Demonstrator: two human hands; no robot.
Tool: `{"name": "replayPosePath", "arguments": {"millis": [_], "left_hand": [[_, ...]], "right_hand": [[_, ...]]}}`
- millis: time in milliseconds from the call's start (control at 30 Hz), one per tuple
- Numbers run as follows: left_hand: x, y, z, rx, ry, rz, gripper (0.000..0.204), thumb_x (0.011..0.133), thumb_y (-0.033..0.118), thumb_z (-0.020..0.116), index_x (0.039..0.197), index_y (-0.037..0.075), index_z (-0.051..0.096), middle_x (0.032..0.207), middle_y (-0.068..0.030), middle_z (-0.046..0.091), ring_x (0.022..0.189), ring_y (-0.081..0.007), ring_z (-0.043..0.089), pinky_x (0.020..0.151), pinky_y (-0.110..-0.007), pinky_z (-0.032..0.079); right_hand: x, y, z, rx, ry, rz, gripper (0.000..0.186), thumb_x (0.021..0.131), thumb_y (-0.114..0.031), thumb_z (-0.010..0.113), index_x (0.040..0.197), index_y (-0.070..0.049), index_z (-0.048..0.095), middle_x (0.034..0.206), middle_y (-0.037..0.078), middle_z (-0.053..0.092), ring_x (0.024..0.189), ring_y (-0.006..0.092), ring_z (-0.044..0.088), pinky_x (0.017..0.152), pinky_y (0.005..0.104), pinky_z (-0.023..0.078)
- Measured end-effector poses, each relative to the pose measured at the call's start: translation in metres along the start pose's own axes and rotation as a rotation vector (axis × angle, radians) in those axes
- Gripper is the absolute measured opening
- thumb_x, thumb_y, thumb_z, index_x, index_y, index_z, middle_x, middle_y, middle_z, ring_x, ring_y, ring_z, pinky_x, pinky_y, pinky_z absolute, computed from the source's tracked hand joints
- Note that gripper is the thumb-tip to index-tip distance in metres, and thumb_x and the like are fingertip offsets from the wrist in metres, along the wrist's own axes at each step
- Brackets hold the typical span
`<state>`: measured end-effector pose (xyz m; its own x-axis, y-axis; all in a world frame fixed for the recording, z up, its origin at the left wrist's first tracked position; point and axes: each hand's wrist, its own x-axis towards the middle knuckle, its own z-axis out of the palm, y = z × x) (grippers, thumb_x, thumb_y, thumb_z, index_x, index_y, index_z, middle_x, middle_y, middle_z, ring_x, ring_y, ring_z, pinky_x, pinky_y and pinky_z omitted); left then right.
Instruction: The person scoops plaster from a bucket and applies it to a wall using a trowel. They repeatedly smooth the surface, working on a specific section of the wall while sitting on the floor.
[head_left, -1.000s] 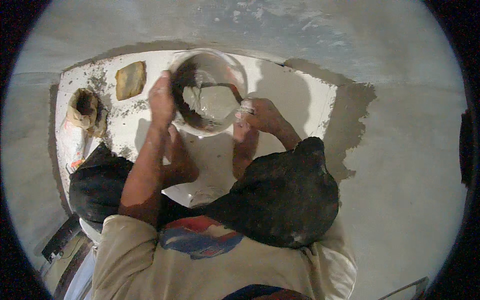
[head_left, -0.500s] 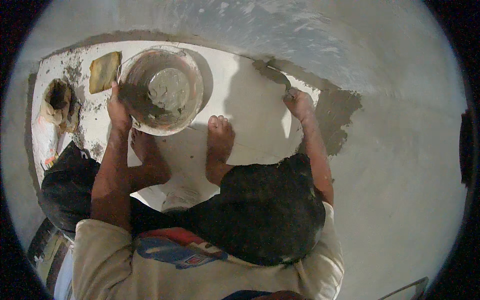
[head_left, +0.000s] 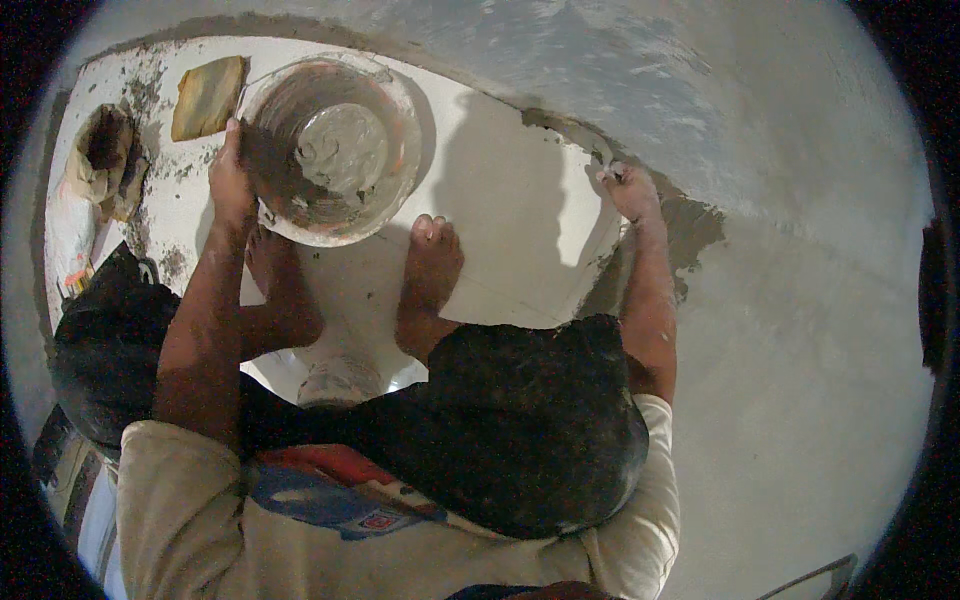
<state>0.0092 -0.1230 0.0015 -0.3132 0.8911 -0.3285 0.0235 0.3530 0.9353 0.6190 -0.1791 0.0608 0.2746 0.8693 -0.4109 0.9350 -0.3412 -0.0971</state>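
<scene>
A round bucket (head_left: 405, 170) stands tilted before my feet, with wet grey mortar (head_left: 345, 150) in its bottom. My left hand (head_left: 232, 185) is closed on the bucket's left rim, the thumb up along its side. Over by the wall's foot, my right hand (head_left: 632, 192) is closed round a small trowel (head_left: 606, 156). Its blade shows only as a narrow strip against the wall, partly hidden by the fingers. Fresh dark mortar (head_left: 690, 230) covers the corner beside and beneath that hand.
A yellowish sponge-like block (head_left: 208, 98) lies left of the bucket. Farther left is an open, crumpled bag (head_left: 100, 150) with dark contents. Mortar crumbs (head_left: 145, 85) dot the white floor board (head_left: 500, 190). Grey plastered wall (head_left: 800, 300) curves round the far and right sides.
My right hand has moved a little right and farther off, along the wall's foot; the dark mortar seen by the trowel blade no longer shows there. My left hand stays on the bucket. The view shifted slightly.
</scene>
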Motion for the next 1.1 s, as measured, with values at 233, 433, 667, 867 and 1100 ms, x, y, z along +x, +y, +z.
{"name": "replayPosePath", "arguments": {"millis": [233,433,667,867,1100], "left_hand": [[-0.011,0.013,0.007,0.137,0.047,0.024,0.069,0.105,0.056,0.051,0.127,-0.007,0.068,0.123,-0.0177,0.07,0.112,-0.0243,0.063,0.103,-0.036,0.045],[0.017,-0.016,-0.009,0.118,0.013,-0.081,0.072,0.103,0.06,0.052,0.13,-0.005,0.067,0.125,-0.0169,0.07,0.114,-0.0258,0.063,0.104,-0.037,0.044],[0.002,0.003,-0.002,0.137,0.002,-0.088,0.073,0.103,0.06,0.051,0.129,-0.005,0.067,0.125,-0.0171,0.07,0.115,-0.0258,0.063,0.104,-0.036,0.045],[-0.01,0.019,0.012,0.153,0.056,-0.11,0.072,0.103,0.06,0.051,0.13,-0.005,0.067,0.126,-0.0177,0.07,0.115,-0.0262,0.063,0.105,-0.035,0.045],[0.003,0.002,0.002,0.146,0.069,-0.1,0.072,0.103,0.06,0.051,0.131,-0.005,0.067,0.127,-0.0182,0.07,0.116,-0.0268,0.063,0.106,-0.035,0.044]], "right_hand": [[-0.029,0.058,-0.004,0.054,0.187,-0.002,0.039,0.086,-0.04,0.077,0.102,-0.004,0.076,0.09,0.021,0.073,0.085,0.0379,0.072,0.078,0.047,0.056],[-0.04,-0.006,0.057,-0.134,0.23,-0.158,0.037,0.093,-0.039,0.07,0.105,-0.004,0.074,0.081,0.02,0.07,0.079,0.0403,0.07,0.074,0.0476,0.055],[-0.019,-0.033,0.084,-0.048,0.294,-0.165,0.044,0.096,-0.046,0.062,0.104,-0.003,0.07,0.101,0.022,0.069,0.092,0.0425,0.068,0.08,0.0499,0.055],[-0.024,-0.039,0.069,-0.104,0.337,-0.166,0.037,0.096,-0.04,0.064,0.105,-0.004,0.069,0.099,0.021,0.07,0.092,0.0408,0.068,0.079,0.0501,0.054],[-0.035,-0.022,0.072,0.03,0.674,-0.308,0.023,0.096,-0.032,0.069,0.101,-0.01,0.071,0.095,0.019,0.069,0.088,0.041,0.069,0.077,0.0479,0.055]]}}
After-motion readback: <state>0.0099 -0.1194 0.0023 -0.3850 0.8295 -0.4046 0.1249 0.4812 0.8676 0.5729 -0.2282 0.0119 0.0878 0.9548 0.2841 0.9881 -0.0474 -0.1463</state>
